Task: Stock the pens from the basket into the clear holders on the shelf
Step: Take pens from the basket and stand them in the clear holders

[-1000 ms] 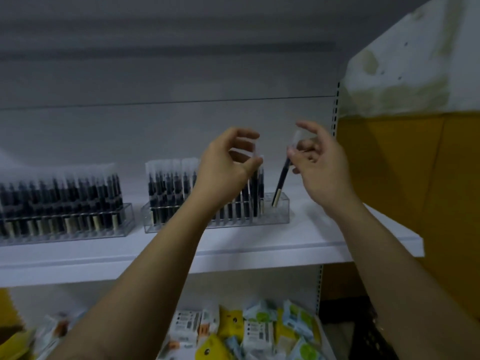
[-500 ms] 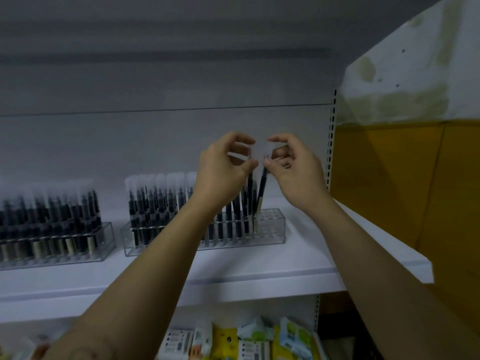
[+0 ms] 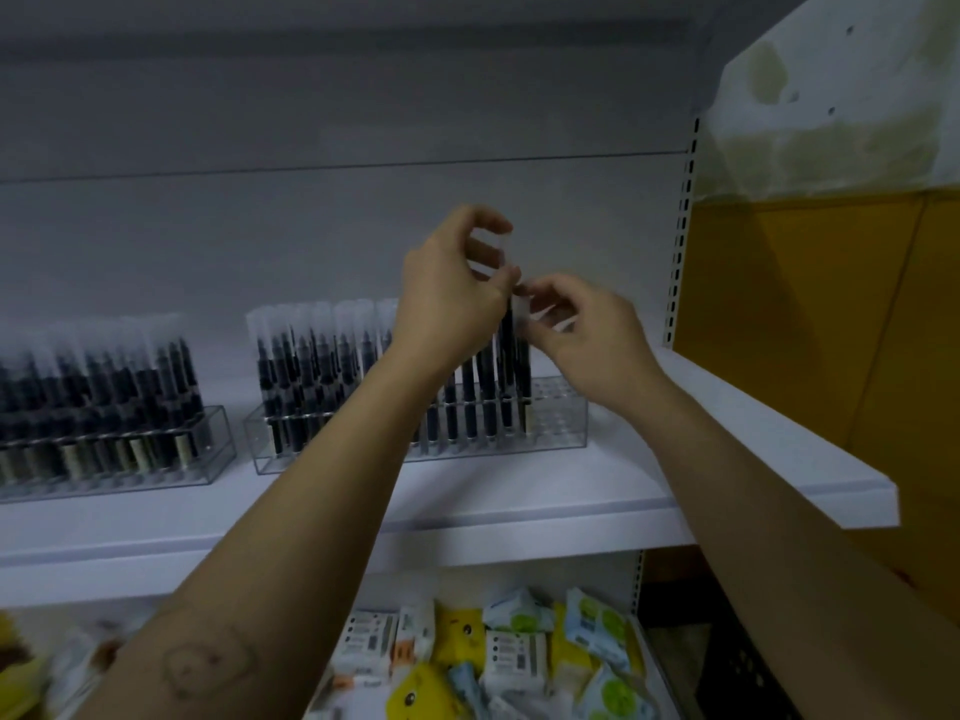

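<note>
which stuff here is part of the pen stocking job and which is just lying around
Job in hand:
pen, pinched at its cap by the right hand, with the left hand curled beside it
part-filled clear holder
left clear holder, filled
white shelf

Just lying about:
packets on the lower shelf
yellow wall panel

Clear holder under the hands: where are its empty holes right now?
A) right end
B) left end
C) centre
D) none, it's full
A: the clear holder shows bare holes at its right end, just past the pen whose top the right hand pinches.
</note>
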Demonstrator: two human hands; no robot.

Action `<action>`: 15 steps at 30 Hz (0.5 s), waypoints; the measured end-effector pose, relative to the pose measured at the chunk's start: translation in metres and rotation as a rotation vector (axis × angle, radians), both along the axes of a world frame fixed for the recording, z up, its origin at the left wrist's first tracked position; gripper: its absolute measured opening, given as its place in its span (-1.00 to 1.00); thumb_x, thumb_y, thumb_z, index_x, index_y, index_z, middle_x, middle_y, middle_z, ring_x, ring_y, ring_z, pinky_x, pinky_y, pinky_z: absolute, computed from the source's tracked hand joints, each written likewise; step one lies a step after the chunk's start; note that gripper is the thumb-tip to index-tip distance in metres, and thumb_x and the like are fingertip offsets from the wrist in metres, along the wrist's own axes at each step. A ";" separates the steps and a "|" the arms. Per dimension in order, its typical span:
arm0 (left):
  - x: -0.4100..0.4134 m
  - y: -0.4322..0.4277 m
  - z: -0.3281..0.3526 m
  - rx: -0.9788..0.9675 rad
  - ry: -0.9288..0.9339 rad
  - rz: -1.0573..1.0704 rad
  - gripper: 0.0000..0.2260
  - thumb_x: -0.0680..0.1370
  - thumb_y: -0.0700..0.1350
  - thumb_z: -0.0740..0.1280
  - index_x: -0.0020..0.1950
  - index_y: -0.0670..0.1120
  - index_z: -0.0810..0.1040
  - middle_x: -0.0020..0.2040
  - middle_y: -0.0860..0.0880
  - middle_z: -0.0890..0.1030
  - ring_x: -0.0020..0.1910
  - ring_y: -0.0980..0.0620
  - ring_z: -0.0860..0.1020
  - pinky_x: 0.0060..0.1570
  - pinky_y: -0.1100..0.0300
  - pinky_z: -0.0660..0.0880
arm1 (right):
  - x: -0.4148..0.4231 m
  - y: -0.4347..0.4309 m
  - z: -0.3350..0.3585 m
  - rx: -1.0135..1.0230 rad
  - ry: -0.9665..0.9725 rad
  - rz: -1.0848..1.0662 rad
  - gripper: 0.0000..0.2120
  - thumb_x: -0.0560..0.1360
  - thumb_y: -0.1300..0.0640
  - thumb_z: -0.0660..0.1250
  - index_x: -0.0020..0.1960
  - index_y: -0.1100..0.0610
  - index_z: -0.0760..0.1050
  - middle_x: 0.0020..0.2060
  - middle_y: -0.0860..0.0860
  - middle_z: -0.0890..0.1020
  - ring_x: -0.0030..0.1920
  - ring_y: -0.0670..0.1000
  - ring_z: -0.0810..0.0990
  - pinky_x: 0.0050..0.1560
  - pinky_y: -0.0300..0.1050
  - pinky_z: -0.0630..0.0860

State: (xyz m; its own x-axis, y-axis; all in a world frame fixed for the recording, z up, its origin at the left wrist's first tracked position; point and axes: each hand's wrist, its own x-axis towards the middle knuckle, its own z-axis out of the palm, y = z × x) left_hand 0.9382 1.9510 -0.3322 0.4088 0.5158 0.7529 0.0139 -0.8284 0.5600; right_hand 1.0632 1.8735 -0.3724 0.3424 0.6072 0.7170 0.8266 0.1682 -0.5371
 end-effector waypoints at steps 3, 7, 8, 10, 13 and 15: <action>0.000 0.000 0.001 0.006 0.002 0.008 -0.77 0.51 -0.13 0.42 0.11 0.09 0.48 -0.10 0.12 0.58 -0.20 0.21 0.59 -0.29 0.33 0.56 | -0.001 0.001 -0.015 0.043 -0.016 0.000 -0.70 0.52 0.17 0.38 0.23 -0.02 0.51 -0.15 -0.14 0.55 -0.16 -0.21 0.53 -0.20 -0.53 0.39; -0.001 0.002 0.004 0.006 0.036 0.033 -0.80 0.51 -0.09 0.43 0.09 0.05 0.52 -0.17 0.11 0.62 -0.26 0.19 0.61 -0.31 0.26 0.59 | -0.004 -0.001 -0.025 0.033 -0.014 0.005 -0.58 0.56 0.19 0.32 0.37 -0.05 0.40 -0.15 -0.09 0.52 -0.17 -0.17 0.51 -0.22 -0.54 0.40; -0.001 0.003 0.004 0.004 0.046 0.036 -0.81 0.51 -0.09 0.43 0.09 0.04 0.52 -0.19 0.10 0.63 -0.27 0.18 0.62 -0.32 0.24 0.59 | -0.005 -0.001 -0.028 0.028 -0.006 0.013 -0.56 0.57 0.19 0.30 0.40 -0.07 0.37 -0.17 -0.11 0.50 -0.18 -0.17 0.51 -0.23 -0.51 0.41; -0.001 0.003 0.002 0.008 0.060 0.038 -0.82 0.51 -0.09 0.42 0.08 0.01 0.52 -0.19 0.07 0.63 -0.26 0.16 0.62 -0.29 0.23 0.60 | -0.007 0.000 -0.034 0.041 0.002 0.018 -0.52 0.58 0.19 0.28 0.43 -0.12 0.32 -0.19 -0.14 0.48 -0.20 -0.16 0.51 -0.22 -0.46 0.41; 0.002 0.003 -0.007 0.098 0.153 0.037 -0.85 0.50 -0.08 0.42 0.03 0.00 0.53 -0.14 0.10 0.61 -0.13 0.16 0.60 -0.09 0.12 0.61 | -0.006 0.003 -0.042 0.068 -0.002 0.000 -0.48 0.58 0.18 0.26 0.45 -0.19 0.27 -0.22 -0.12 0.50 -0.22 -0.13 0.52 -0.21 -0.33 0.45; 0.003 0.003 -0.012 0.169 0.195 0.069 -0.89 0.50 -0.04 0.41 -0.01 0.04 0.53 -0.12 0.19 0.57 -0.04 0.11 0.58 0.04 -0.01 0.55 | -0.005 0.004 -0.045 0.075 -0.014 -0.011 -0.47 0.59 0.17 0.25 0.46 -0.23 0.24 -0.24 -0.09 0.51 -0.23 -0.08 0.53 -0.21 -0.23 0.48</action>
State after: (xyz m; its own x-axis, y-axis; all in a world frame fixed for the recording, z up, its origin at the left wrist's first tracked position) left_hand 0.9412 1.9536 -0.3441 0.5230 0.4212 0.7410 0.1675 -0.9032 0.3951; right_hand 1.0580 1.8772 -0.4169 0.3381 0.5475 0.7654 0.8362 0.1985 -0.5113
